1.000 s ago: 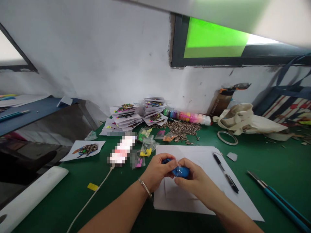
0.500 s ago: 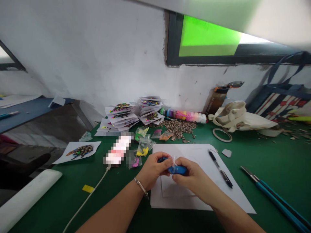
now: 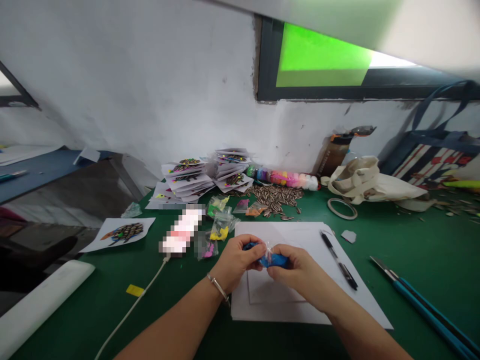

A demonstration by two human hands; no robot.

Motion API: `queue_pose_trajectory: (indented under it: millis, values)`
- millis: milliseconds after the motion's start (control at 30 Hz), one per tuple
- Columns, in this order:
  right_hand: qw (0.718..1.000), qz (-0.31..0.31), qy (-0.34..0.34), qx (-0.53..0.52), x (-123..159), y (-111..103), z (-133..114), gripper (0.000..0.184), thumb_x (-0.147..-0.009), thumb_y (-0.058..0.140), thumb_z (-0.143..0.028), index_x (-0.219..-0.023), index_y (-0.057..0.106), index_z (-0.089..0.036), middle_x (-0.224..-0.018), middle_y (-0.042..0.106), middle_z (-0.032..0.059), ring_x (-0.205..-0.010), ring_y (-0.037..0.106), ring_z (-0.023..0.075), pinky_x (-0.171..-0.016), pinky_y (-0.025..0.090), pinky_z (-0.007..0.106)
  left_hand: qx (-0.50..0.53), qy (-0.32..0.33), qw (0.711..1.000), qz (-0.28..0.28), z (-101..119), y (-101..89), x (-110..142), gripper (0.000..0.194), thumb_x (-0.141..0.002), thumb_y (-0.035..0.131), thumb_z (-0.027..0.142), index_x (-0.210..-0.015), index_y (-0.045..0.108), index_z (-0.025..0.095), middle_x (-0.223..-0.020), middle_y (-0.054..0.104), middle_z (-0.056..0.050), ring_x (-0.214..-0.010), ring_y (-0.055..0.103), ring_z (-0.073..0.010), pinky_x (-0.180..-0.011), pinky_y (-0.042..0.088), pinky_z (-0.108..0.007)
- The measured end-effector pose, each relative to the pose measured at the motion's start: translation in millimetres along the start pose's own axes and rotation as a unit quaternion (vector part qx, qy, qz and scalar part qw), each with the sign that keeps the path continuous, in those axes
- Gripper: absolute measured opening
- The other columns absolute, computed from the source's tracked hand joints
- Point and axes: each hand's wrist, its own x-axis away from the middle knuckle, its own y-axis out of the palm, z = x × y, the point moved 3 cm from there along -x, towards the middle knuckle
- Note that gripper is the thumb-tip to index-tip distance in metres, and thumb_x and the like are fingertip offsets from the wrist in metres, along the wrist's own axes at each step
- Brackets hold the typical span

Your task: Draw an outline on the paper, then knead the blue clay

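Note:
My left hand (image 3: 242,257) and my right hand (image 3: 294,265) hold a small blue packet (image 3: 275,260) between them, over the white paper (image 3: 275,312). It looks like blue clay in clear plastic; crinkled film shows between my thumbs. The fingers of both hands are closed on it, and they cover part of it. Beneath my hands, a smaller sheet lies on the larger paper. A black pen (image 3: 339,260) rests on the paper, right of my right hand. Left of my left hand are little clear bags with yellow clay (image 3: 219,233) and pink clay (image 3: 209,251).
Striped seeds (image 3: 277,198) lie heaped behind the paper, near stacks of decorated cards (image 3: 191,182) and a tube of coloured balls (image 3: 287,178). A phone (image 3: 182,232) with a cable lies left. Right are a tape ring (image 3: 342,208), a utility knife (image 3: 423,305) and a cloth bag (image 3: 375,182).
My hands stay in nearly the same place on the blue packet. The plastic film between my thumbs has shifted slightly, and the view has moved a little.

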Motion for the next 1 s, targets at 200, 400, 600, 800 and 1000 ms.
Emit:
queue_pose_trajectory:
  millis: [200,400,600,800,1000]
  values:
    - [1.000,0.020,-0.002,0.001,2,-1,-3,0.004,-0.071,0.057,-0.017,-0.070,0.061,-0.017,-0.060,0.049,-0.0041,-0.057,0.040,0.0106,-0.053,0.030,0.023,0.000,-0.003,1.000,0.011,0,-0.6,0,0.039,-0.061,0.083,0.040,-0.083,0.064,0.012,-0.070,0.059,0.000,-0.058,0.055,-0.0100,-0.053,0.048,-0.023]
    - [0.998,0.016,0.007,-0.068,0,-1,0,0.014,-0.074,0.061,-0.024,-0.087,0.064,-0.019,-0.064,0.057,-0.0028,-0.062,0.050,0.0138,-0.062,0.039,0.027,0.007,-0.001,1.000,0.030,-1,-5.6,-3,0.040,-0.062,0.082,0.040,-0.084,0.063,0.013,-0.073,0.060,-0.001,-0.060,0.057,-0.0102,-0.056,0.050,-0.024]
    - [0.999,0.033,-0.007,0.006,-1,-1,7,0.006,-0.076,0.059,-0.024,-0.072,0.058,-0.019,-0.060,0.053,-0.0041,-0.058,0.044,0.0125,-0.056,0.034,0.025,0.001,-0.020,1.000,-0.017,-4,-5.6,-2,0.039,-0.062,0.084,0.033,-0.089,0.064,0.014,-0.077,0.060,0.000,-0.062,0.060,-0.0103,-0.061,0.053,-0.026]
    - [0.999,0.049,-0.007,-0.011,-2,-2,6,0.011,-0.075,0.061,-0.025,-0.085,0.063,-0.020,-0.065,0.057,-0.0033,-0.061,0.050,0.0137,-0.059,0.039,0.026,0.001,-0.008,1.000,0.004,-1,-5.0,-1,0.040,-0.060,0.085,0.029,-0.089,0.063,0.013,-0.078,0.060,0.000,-0.065,0.059,-0.0103,-0.062,0.053,-0.025]
    - [1.000,0.028,-0.003,-0.013,-2,-2,9,0.010,-0.078,0.059,-0.025,-0.084,0.063,-0.019,-0.063,0.058,-0.0025,-0.062,0.052,0.0144,-0.062,0.041,0.027,0.004,-0.012,1.000,0.005,-1,-4.9,0,0.037,-0.062,0.083,0.030,-0.088,0.063,0.013,-0.080,0.060,-0.001,-0.067,0.060,-0.0110,-0.062,0.053,-0.026]
